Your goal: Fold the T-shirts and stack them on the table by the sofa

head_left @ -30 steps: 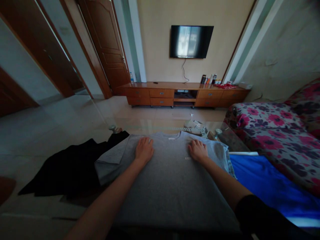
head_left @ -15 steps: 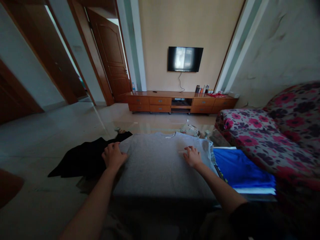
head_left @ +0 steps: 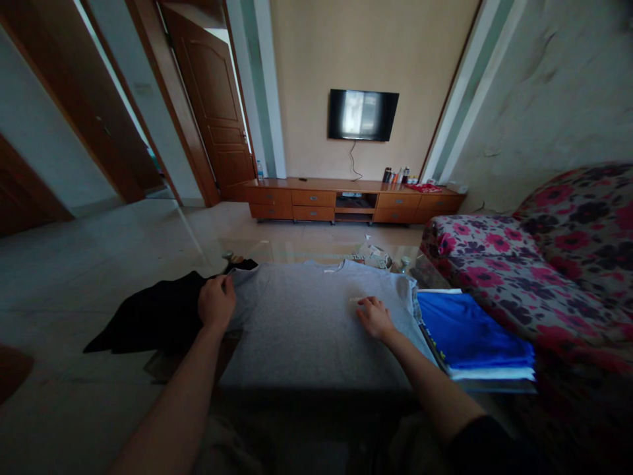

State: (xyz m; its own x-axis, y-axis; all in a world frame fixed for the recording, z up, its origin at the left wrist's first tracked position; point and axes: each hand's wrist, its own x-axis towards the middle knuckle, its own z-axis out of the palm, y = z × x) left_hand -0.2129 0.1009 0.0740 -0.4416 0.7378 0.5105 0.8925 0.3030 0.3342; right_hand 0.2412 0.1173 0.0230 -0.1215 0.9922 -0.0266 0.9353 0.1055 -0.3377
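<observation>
A grey T-shirt point(head_left: 306, 316) lies spread flat on a glass table in front of me, collar pointing away. My left hand point(head_left: 216, 303) is closed in a pinch on the shirt's left sleeve edge, beside a black garment point(head_left: 153, 316). My right hand point(head_left: 374, 318) rests flat on the shirt's right side with fingers stretched out, holding nothing.
A stack of folded clothes with a blue one on top point(head_left: 469, 333) lies right of the shirt. A floral sofa point(head_left: 534, 264) runs along the right. Far off stand a wooden TV cabinet point(head_left: 346, 201), a wall TV point(head_left: 362, 115) and wooden doors point(head_left: 212, 112).
My left hand moved from the shirt's chest to its left edge and closed on the sleeve, which is now folded in. The view pulled back; my right hand stayed flat.
</observation>
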